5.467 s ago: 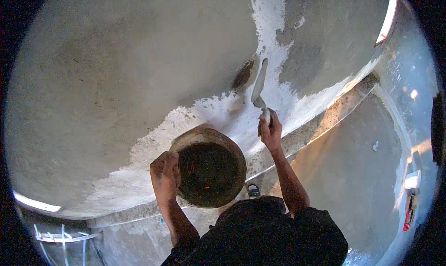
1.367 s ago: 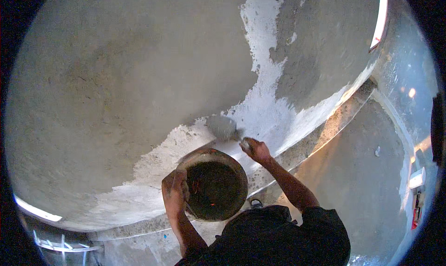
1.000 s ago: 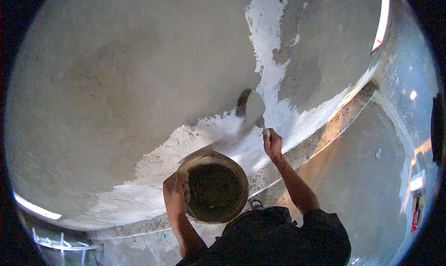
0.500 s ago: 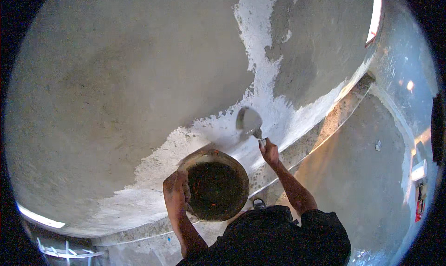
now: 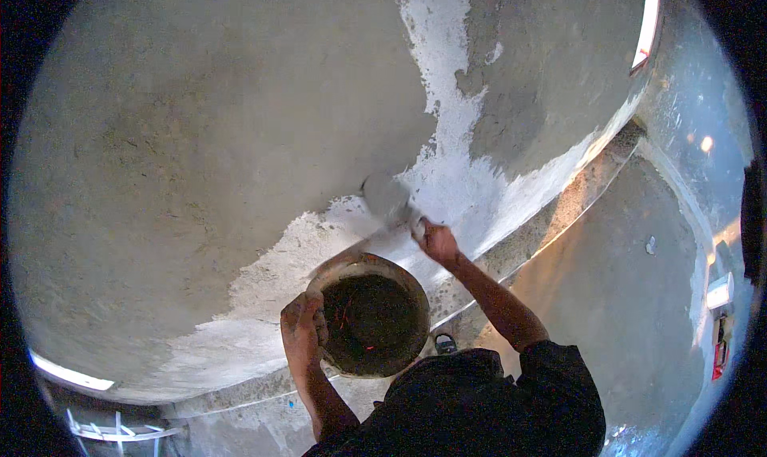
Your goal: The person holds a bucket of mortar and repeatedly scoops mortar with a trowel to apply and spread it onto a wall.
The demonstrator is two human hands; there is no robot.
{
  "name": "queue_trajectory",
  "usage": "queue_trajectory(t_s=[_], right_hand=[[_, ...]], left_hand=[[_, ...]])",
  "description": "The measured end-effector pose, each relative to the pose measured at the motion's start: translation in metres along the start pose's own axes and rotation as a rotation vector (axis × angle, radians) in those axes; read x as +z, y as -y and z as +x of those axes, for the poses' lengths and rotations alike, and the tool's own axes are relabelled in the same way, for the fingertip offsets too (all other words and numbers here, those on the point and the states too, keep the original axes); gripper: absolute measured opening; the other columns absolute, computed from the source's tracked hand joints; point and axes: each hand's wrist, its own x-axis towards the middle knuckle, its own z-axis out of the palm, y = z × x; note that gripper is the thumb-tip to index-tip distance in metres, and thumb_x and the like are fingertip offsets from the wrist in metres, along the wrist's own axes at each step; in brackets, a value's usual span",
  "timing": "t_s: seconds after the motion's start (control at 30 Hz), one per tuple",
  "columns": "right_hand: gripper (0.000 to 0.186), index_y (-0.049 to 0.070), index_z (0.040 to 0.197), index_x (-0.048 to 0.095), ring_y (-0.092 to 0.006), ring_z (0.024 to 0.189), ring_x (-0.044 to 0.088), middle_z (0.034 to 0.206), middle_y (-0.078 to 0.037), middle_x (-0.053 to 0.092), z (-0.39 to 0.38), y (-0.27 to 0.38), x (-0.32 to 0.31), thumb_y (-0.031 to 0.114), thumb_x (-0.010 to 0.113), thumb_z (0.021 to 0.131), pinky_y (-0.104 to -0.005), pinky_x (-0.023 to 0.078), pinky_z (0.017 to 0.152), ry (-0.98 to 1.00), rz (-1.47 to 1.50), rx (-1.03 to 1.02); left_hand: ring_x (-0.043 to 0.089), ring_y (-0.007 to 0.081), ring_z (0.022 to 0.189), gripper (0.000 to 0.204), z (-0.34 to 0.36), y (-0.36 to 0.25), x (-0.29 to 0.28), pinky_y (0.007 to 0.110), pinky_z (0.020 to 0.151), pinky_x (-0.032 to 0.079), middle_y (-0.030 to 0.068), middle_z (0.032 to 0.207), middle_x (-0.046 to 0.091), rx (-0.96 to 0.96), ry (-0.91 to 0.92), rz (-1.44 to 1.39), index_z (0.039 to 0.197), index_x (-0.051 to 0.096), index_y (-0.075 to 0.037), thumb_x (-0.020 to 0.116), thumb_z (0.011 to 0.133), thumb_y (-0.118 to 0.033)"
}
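Head view: left hand (image 5: pixel 302 323) clamps a round basin (image 5: pixel 393 270) by its left edge, probably heavy and stiff; right hand (image 5: pixel 438 242) grips a trowel (image 5: pixel 386 196), likely light, best held by the handle (image 5: pixel 418 228).

A bright strip (image 5: pixel 649 25) curves at two o'clock; a pale scrap (image 5: pixel 650 245) lies on the floor (image 5: pixel 583 297) at three, a red object (image 5: pixel 720 363) at four; a white-barred frame (image 5: pixel 120 435) shows at eight.

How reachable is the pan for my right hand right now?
Yes, most likely. The right hand, holding a trowel, is just up and right of the pan in the picture, and nothing visible lies between them. The left hand grips only its left side, leaving the top open.
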Motion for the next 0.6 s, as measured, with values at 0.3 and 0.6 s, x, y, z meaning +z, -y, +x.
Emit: queue_trajectory(t_s=[0.3,0.6], right_hand=[[0.035,-0.003,0.093,0.054,-0.0327,0.046,0.055,0.050,-0.019,0.051,0.007,0.019,-0.055,0.031,0.053,0.087,-0.0408,0.042,0.045,-0.010,0.176,0.238],[0.040,-0.007,0.100,0.054,-0.0287,0.037,0.049,0.045,-0.013,0.048,0.011,-0.023,-0.009,0.028,0.061,0.082,-0.0373,0.039,0.037,-0.230,-0.017,-0.082]], left_hand=[[0.034,0.0064,0.049,0.022,-0.015,-0.031,0.004,0.026,0.045,0.026,-0.0051,0.056,0.040,-0.023,0.031,0.078,0.065,0.051,-0.008,0.054,0.080,-0.023],[0.034,0.0065,0.051,0.021,-0.011,-0.012,0.010,0.025,0.048,0.027,-0.0050,0.057,0.042,0.180,0.031,0.175,0.068,0.053,-0.006,0.055,0.079,-0.024]])
